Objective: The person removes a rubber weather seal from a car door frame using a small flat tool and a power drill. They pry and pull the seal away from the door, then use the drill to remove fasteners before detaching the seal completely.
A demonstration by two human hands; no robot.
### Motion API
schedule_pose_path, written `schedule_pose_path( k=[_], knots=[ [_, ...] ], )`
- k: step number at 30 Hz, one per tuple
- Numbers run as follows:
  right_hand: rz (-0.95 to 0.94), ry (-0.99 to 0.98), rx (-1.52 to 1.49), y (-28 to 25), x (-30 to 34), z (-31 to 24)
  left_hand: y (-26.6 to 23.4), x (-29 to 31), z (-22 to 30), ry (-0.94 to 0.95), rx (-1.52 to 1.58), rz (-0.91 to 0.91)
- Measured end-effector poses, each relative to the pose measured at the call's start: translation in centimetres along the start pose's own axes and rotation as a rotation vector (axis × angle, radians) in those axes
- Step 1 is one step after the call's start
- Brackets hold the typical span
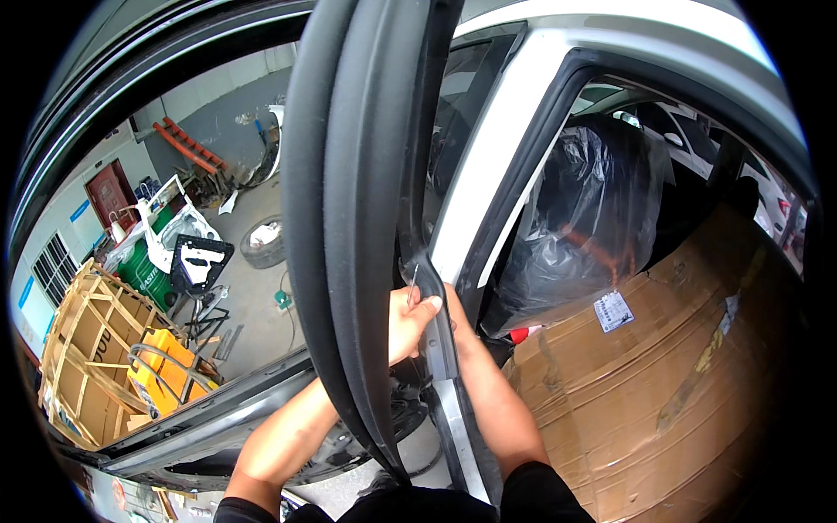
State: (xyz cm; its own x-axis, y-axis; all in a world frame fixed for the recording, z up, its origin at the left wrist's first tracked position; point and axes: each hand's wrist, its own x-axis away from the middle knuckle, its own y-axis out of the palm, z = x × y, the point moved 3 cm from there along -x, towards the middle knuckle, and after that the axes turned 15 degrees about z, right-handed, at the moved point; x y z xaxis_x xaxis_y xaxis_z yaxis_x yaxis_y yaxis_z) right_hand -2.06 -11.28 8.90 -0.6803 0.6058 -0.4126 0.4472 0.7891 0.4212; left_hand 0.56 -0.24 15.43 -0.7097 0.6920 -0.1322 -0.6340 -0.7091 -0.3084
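My left hand [408,324] reaches behind the thick black door frame seal [349,218], its fingers closed. A thin, slender piece [413,281] sticks up from those fingers; its kind is too small to make out. Beside the hand runs the dark edge trim [433,342] of the white car's door opening. My right hand [454,305] is on the other side of this trim, close against it. Its fingers are hidden behind the trim, so I cannot see what they grip.
A large brown cardboard sheet [628,375] lies over the car's interior at right, below a plastic-wrapped seat [593,218]. At left stand a wooden crate [87,357], a yellow machine [166,370], a green bin [144,275] and a tyre [261,242]. An orange ladder [187,146] leans farther back.
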Motion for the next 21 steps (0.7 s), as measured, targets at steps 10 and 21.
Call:
schedule_pose_path(
  k=[10,21],
  knots=[
    [0.224,-0.029,-0.031,0.3,-0.5,1.4,2.2,-0.1,2.0,0.301,-0.466,0.3],
    [-0.082,0.05,-0.19,-5.0,-1.2,3.3,6.5,-0.1,3.0,0.527,-0.427,0.43]
  ],
)
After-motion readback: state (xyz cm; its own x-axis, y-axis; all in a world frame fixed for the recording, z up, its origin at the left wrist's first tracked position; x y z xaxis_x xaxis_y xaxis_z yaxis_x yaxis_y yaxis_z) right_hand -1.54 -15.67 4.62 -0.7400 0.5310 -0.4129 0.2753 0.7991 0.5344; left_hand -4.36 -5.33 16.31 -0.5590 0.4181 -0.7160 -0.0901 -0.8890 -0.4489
